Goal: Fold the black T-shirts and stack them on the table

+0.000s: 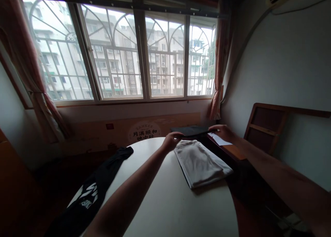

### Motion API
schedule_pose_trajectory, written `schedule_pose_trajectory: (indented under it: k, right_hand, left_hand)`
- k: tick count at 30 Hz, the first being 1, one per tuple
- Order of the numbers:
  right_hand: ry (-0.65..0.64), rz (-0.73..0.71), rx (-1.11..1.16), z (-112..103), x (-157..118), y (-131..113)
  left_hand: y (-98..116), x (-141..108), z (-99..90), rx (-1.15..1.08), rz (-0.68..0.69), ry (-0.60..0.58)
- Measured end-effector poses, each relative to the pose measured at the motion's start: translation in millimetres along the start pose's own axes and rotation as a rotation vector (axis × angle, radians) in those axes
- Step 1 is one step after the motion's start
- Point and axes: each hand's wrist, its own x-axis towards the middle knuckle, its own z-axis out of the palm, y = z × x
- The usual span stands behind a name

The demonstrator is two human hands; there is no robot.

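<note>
Barred windows (113, 64) fill the far side of a dim room, with a round-edged white table (165, 202) in front of them. At the table's far right, both sets of fingers are closed on the ends of a dark cloth (192, 130), which is stretched flat and nearly level between them. Left fingertips pinch its near left corner; right fingertips grip its right end, thumb position too dim to tell.

The left hand (172, 141) sits a little nearer than the right hand (224, 132), knuckles up, wrist almost in line with the forearm. That forearm slants from the near edge across the table toward far right. The right arm reaches in from the near right, angled far and left, its hand turned inward at the wrist.

Just nearer than the dark cloth lies a folded grey cloth (201, 164), flat on the table. White paper (220, 139) shows below the right hand. Farther out, a black garment (95, 185) with white print drapes over the table's left edge, and a wooden frame (266, 125) stands at the right wall.
</note>
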Motion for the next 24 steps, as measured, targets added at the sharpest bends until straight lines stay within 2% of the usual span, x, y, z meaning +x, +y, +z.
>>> schedule_pose_trajectory:
  k: [3,6,8,10,13,16,21,24]
  right_hand:
    - [-0.116,0.002,-0.091,12.0,-62.3,33.8]
    - [-0.279,-0.011,-0.357,27.9,-129.5,72.3]
    - [-0.327,-0.004,-0.431,37.2,-166.4,96.0]
    - [-0.306,-0.002,-0.469,43.4,-191.5,112.8]
    - [-0.259,0.006,-0.509,46.2,-205.6,120.2]
    - [-0.264,-0.001,-0.540,44.7,-200.4,111.7]
    - [-0.279,-0.022,-0.582,38.6,-186.7,97.1]
    - [-0.329,0.055,-0.675,34.5,-184.0,94.1]
  left_hand:
    - [-53.8,-41.4,26.7,0.176,-0.050,-0.048]
    - [-102.6,-90.8,51.4,0.310,-0.115,-0.145]
    - [-125.8,-115.8,64.3,0.375,-0.148,-0.191]
    - [-139.9,-129.4,73.0,0.426,-0.156,-0.199]
    - [-146.3,-133.1,77.3,0.477,-0.126,-0.212]
    - [-141.6,-132.5,74.0,0.511,-0.072,-0.254]
    - [-120.8,-148.4,63.7,0.539,0.051,-0.340]
    - [-102.4,-165.0,55.2,0.575,0.138,-0.398]
